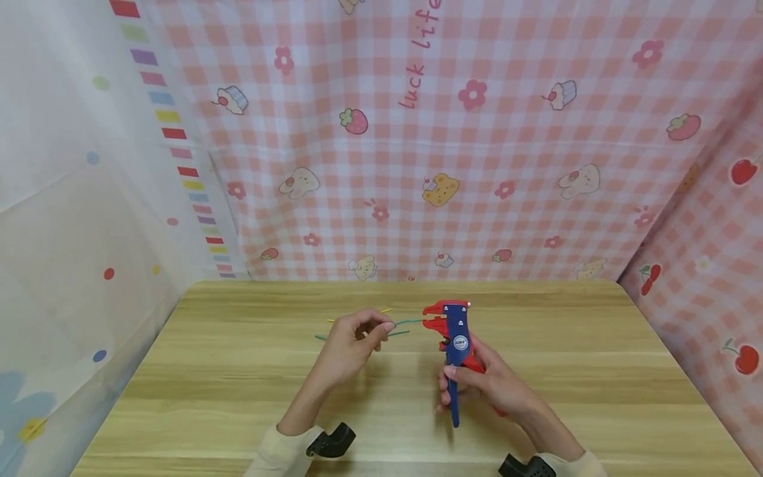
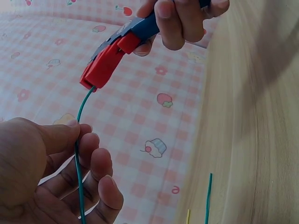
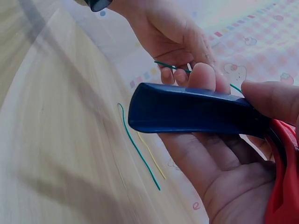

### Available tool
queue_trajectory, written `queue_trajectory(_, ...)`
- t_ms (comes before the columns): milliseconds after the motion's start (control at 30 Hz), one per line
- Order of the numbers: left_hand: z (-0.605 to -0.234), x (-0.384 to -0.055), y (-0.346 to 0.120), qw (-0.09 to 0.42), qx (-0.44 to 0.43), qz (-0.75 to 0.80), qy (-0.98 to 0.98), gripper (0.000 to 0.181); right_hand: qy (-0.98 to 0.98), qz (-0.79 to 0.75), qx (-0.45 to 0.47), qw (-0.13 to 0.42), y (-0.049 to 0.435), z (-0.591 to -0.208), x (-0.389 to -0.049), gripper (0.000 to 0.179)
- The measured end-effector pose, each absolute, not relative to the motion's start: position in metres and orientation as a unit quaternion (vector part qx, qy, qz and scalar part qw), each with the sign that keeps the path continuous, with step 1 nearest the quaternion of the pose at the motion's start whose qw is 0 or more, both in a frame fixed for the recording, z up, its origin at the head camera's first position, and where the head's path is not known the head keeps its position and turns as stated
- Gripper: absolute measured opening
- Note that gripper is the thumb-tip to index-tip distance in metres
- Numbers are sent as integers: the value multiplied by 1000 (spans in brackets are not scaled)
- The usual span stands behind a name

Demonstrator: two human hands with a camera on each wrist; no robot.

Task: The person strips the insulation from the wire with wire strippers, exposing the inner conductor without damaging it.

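My left hand (image 1: pixel 352 348) pinches a thin green wire (image 2: pixel 79 172) between thumb and forefinger. The other fingers are loosely bent beside it in the left wrist view. A red-and-blue wire stripper (image 1: pixel 457 331) stands upright in my right hand (image 1: pixel 501 381), which grips it by the handles. The blue handle (image 3: pixel 196 109) lies across the fingers in the right wrist view, with the thumb over it. The wire's far end reaches the red jaws of the stripper, right at their tip. Both hands are raised above the table.
A second green wire (image 3: pixel 139 154) and a yellow wire (image 3: pixel 152 156) lie on the wooden table (image 1: pixel 226 371), partly behind my left hand in the head view. A checked cloth (image 1: pixel 381 165) hangs along the table's back edge, and more cloth hangs at both sides.
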State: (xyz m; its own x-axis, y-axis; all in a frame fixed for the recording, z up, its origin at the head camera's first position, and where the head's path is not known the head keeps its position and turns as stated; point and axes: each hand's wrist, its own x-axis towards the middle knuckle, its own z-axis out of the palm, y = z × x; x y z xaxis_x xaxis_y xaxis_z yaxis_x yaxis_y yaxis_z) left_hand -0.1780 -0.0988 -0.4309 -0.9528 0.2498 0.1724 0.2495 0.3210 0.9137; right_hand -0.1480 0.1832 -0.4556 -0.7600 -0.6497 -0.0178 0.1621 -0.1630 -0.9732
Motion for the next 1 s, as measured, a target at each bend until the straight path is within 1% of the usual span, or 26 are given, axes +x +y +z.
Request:
queue_trajectory(267,-429,-177,-100,-2,148,565,812,9,598,-726,-208,269,179,-458,-149,72)
queue_trajectory(500,-429,-178,-101,-6,147,562,814,9,596,-720,-241,262,180,-460,-151,49)
queue_trajectory(567,-430,-178,-101,-7,149,562,814,9,598,-720,-239,260,180,-460,-151,47)
queue_trajectory(633,-430,-178,-101,-9,151,562,813,9,600,-718,-236,261,180,-459,-150,48)
queue_trajectory(833,-430,-178,-101,-20,153,568,808,10,629,-702,-220,253,180,-456,-148,62)
queue_trajectory(1000,-430,-178,-98,-23,167,569,805,9,645,-697,-192,247,180,-453,-147,63)
